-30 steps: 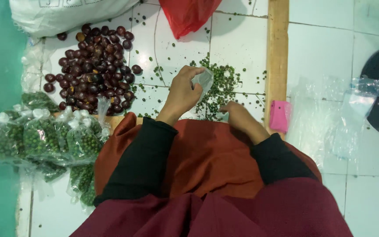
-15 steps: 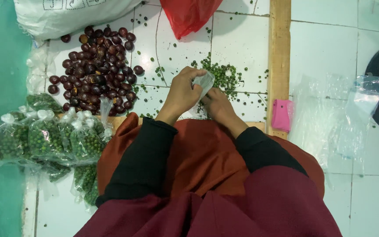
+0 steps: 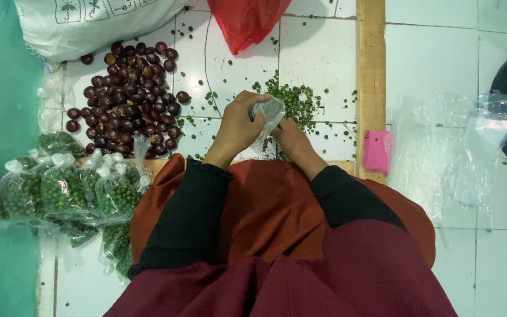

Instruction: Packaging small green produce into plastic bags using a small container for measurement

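Looking down from my head camera: I see both my hands meeting over a white tiled floor [image 3: 324,53], above my red-brown lap.
Left hand [image 3: 239,123]: closed, fingers pinching the small clear plastic bag [image 3: 270,114] at its upper edge.
Right hand [image 3: 293,138]: pressed against the lower side of the bag; its fingers are hidden behind the plastic, so I cannot tell whether it grips or only touches.
Clear bag: held just above the floor between my two hands, crumpled; I cannot tell what it contains.
Green peas [image 3: 294,101]: a loose pile on the tiles just beyond my hands, with strays scattered around it.
Dark brown fruits [image 3: 127,105]: a heap to the left of my left hand, near but apart from it.
Filled bags of peas [image 3: 60,188]: a row of knotted clear packets at my left side.
White sack [image 3: 89,23]: at the top left, behind the fruits.
Red plastic bag [image 3: 247,20]: at the top centre.
Wooden strip [image 3: 371,76]: runs across the floor, right of the peas.
Pink object [image 3: 377,151]: beside the strip.
Empty clear bags [image 3: 465,147]: spread on the tiles at the right.
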